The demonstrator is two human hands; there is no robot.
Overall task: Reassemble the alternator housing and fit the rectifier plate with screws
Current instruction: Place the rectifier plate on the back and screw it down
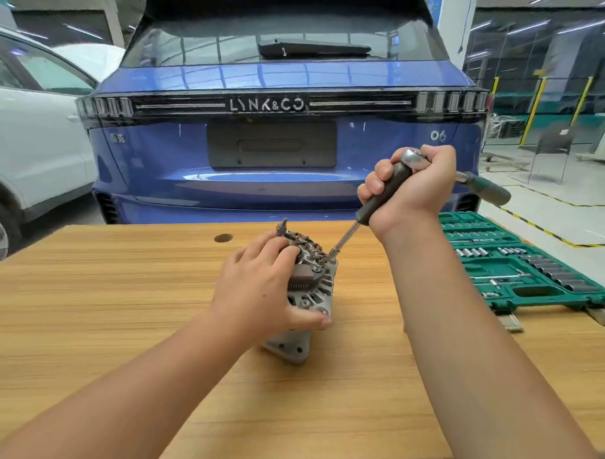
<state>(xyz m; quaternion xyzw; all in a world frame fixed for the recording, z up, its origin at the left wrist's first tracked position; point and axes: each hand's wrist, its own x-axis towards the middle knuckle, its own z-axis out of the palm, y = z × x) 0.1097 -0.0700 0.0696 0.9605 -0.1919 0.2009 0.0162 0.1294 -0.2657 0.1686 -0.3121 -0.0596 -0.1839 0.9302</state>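
Wooden bench point(120, 308): left hand point(258, 289) clasps alternator point(309, 291); right hand point(412, 188), fisted around driver handle point(381, 194), slants its shaft point(343, 239) down-left onto the rectifier-plate screw point(329, 254).

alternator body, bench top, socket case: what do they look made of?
Alternator body: looks like cast aluminium, going by its dull pale-grey matte surface and ribbed vent slots.
Bench top: wood or wood-look laminate; light streaked grain, can't tell which.
Socket case: likely moulded plastic, with green shaped recesses for each tool.
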